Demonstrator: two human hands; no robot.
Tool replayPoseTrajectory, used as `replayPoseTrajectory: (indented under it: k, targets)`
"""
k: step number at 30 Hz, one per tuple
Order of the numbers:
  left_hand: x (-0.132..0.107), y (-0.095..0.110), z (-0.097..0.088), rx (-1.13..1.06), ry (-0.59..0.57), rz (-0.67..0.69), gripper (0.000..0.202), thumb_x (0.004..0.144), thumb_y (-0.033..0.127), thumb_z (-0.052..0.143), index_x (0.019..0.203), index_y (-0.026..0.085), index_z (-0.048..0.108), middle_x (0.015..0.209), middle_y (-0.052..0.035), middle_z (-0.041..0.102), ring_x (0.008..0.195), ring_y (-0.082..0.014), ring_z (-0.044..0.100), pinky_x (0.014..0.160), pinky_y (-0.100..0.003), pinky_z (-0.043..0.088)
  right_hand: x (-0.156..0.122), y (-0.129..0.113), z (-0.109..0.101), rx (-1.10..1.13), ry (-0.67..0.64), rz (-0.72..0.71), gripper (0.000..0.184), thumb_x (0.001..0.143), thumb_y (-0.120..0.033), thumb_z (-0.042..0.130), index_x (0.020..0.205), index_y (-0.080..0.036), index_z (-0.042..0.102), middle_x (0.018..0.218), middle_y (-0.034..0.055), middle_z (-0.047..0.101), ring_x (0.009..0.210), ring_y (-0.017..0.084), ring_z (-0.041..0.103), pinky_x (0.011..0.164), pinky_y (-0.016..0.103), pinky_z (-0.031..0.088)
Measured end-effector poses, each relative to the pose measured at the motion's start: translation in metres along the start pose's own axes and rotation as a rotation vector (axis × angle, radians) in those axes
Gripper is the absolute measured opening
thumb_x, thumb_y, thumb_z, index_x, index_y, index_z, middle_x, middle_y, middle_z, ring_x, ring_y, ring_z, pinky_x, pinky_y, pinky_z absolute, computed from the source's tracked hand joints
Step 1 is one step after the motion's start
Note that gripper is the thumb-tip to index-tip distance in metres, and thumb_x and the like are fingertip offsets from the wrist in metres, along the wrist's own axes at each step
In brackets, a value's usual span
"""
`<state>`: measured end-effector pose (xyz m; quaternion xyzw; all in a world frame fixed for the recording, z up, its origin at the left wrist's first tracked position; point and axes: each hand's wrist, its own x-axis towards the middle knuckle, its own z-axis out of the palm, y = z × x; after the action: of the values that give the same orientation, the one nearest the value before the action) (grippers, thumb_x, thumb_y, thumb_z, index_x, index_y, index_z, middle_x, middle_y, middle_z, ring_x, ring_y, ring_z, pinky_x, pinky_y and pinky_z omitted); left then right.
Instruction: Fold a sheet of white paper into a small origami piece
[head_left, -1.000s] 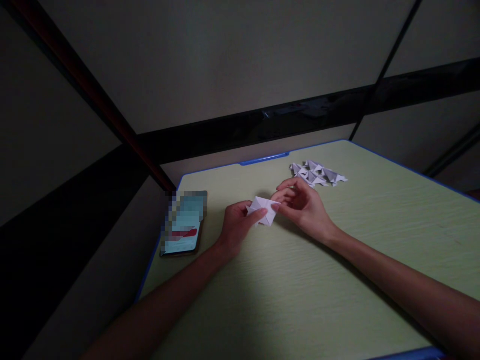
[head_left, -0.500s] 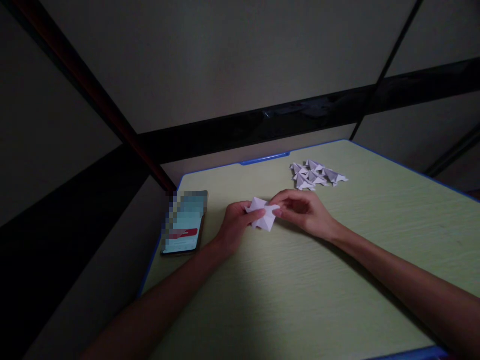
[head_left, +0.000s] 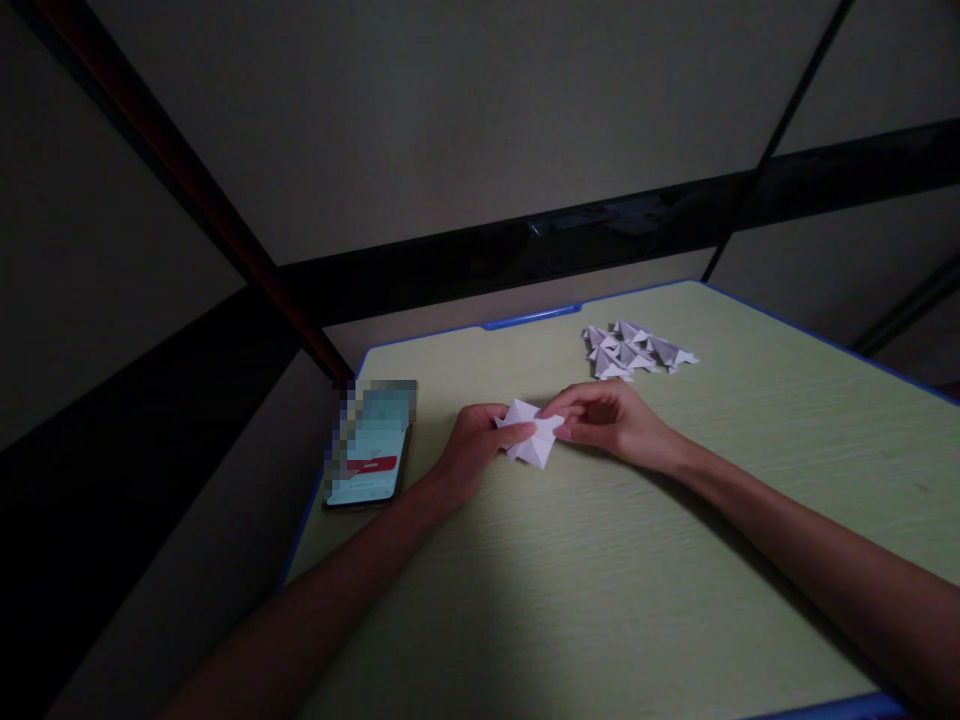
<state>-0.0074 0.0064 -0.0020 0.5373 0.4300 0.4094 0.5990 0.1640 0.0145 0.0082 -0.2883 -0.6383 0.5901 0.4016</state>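
A small white folded paper piece (head_left: 531, 437) is held just above the pale green table (head_left: 600, 560) near its middle. My left hand (head_left: 474, 448) pinches the paper's left side with thumb and fingers closed on it. My right hand (head_left: 611, 419) pinches its right corner, fingers curled together. The light is dim and the paper's folds are hard to read.
A pile of several similar white folded paper pieces (head_left: 636, 350) lies at the table's far side. A phone (head_left: 370, 446) with a lit screen rests at the left edge. The table has a blue rim (head_left: 531, 317). Dark beams and a wall stand behind.
My right hand has lowered and closed its fingers onto the paper's right corner. The paper has turned slightly between both hands. The left hand has barely moved.
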Motion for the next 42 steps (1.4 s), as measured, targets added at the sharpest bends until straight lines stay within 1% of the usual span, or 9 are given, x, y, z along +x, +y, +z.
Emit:
replayPoseTrajectory:
  k: [5, 9, 13, 17, 24, 27, 32, 36, 42]
  targets:
    - [-0.001, 0.002, 0.001, 0.022, 0.015, -0.005, 0.019, 0.056, 0.027, 0.063, 0.062, 0.010, 0.061, 0.050, 0.0009, 0.052, 0.046, -0.0069, 0.040, 0.048, -0.021, 0.026, 0.000, -0.002, 0.000, -0.014, 0.009, -0.010, 0.013, 0.062, -0.010, 0.061, 0.072, -0.017, 0.066, 0.062, -0.0009, 0.064, 0.057, 0.009, 0.056, 0.055, 0.023, 0.045]
    - [-0.002, 0.003, 0.001, 0.069, 0.003, 0.005, 0.019, 0.058, 0.028, 0.063, 0.063, 0.009, 0.061, 0.050, 0.0011, 0.052, 0.046, -0.0067, 0.040, 0.047, -0.021, 0.026, 0.001, -0.003, -0.001, -0.050, 0.036, -0.028, 0.010, 0.065, -0.012, 0.059, 0.069, -0.018, 0.067, 0.063, 0.0001, 0.066, 0.056, 0.008, 0.056, 0.054, 0.022, 0.045]
    - [-0.002, 0.002, 0.001, 0.099, -0.001, 0.023, 0.018, 0.059, 0.027, 0.062, 0.060, 0.010, 0.059, 0.050, 0.0021, 0.051, 0.046, -0.0062, 0.039, 0.047, -0.020, 0.026, 0.001, -0.002, -0.003, -0.097, 0.034, -0.033, 0.008, 0.063, -0.013, 0.061, 0.066, -0.018, 0.067, 0.063, -0.0001, 0.066, 0.056, 0.009, 0.057, 0.055, 0.023, 0.046]
    - [-0.002, 0.002, 0.002, 0.192, 0.021, 0.040, 0.019, 0.059, 0.028, 0.061, 0.060, 0.010, 0.060, 0.050, 0.0014, 0.051, 0.047, -0.0071, 0.040, 0.047, -0.021, 0.027, 0.002, 0.000, -0.004, -0.150, 0.045, -0.019, 0.007, 0.061, -0.015, 0.064, 0.066, -0.017, 0.068, 0.063, 0.0010, 0.067, 0.055, 0.009, 0.057, 0.055, 0.024, 0.047]
    - [-0.003, 0.004, 0.006, 0.251, 0.076, 0.058, 0.020, 0.060, 0.029, 0.060, 0.060, 0.010, 0.060, 0.048, 0.0015, 0.050, 0.047, -0.0080, 0.040, 0.047, -0.021, 0.028, 0.004, 0.001, 0.002, -0.135, 0.167, 0.022, 0.008, 0.056, -0.018, 0.068, 0.064, -0.017, 0.068, 0.058, 0.0016, 0.066, 0.053, 0.010, 0.057, 0.056, 0.025, 0.047]
    - [-0.002, 0.003, 0.005, 0.226, 0.067, 0.063, 0.019, 0.061, 0.029, 0.059, 0.058, 0.011, 0.059, 0.049, 0.0017, 0.050, 0.047, -0.0076, 0.040, 0.046, -0.021, 0.028, 0.004, 0.001, 0.005, -0.141, 0.201, 0.029, 0.009, 0.055, -0.020, 0.069, 0.063, -0.016, 0.068, 0.058, 0.0022, 0.066, 0.053, 0.011, 0.057, 0.056, 0.026, 0.047]
    - [0.001, 0.000, 0.001, 0.126, 0.036, 0.028, 0.023, 0.065, 0.031, 0.054, 0.056, 0.011, 0.057, 0.047, 0.0010, 0.049, 0.044, -0.0073, 0.040, 0.043, -0.020, 0.027, 0.004, 0.001, 0.001, -0.193, 0.130, 0.013, 0.009, 0.059, -0.023, 0.066, 0.061, -0.014, 0.065, 0.059, 0.0019, 0.064, 0.053, 0.010, 0.056, 0.054, 0.025, 0.045]
    - [-0.001, 0.007, 0.002, 0.189, -0.020, -0.018, 0.017, 0.062, 0.026, 0.057, 0.060, 0.010, 0.061, 0.050, 0.0003, 0.054, 0.046, -0.0075, 0.043, 0.045, -0.019, 0.029, 0.004, 0.001, -0.003, -0.196, 0.039, 0.005, 0.011, 0.061, -0.024, 0.065, 0.062, -0.013, 0.063, 0.058, 0.0005, 0.062, 0.052, 0.008, 0.054, 0.052, 0.023, 0.043]
    - [-0.005, 0.017, 0.005, 0.210, -0.068, -0.047, 0.013, 0.060, 0.022, 0.060, 0.059, 0.009, 0.062, 0.052, -0.0005, 0.057, 0.047, -0.0079, 0.046, 0.047, -0.020, 0.032, 0.004, 0.001, -0.002, -0.192, 0.042, -0.006, 0.014, 0.060, -0.026, 0.065, 0.062, -0.013, 0.062, 0.059, 0.0009, 0.062, 0.053, 0.009, 0.054, 0.052, 0.024, 0.043]
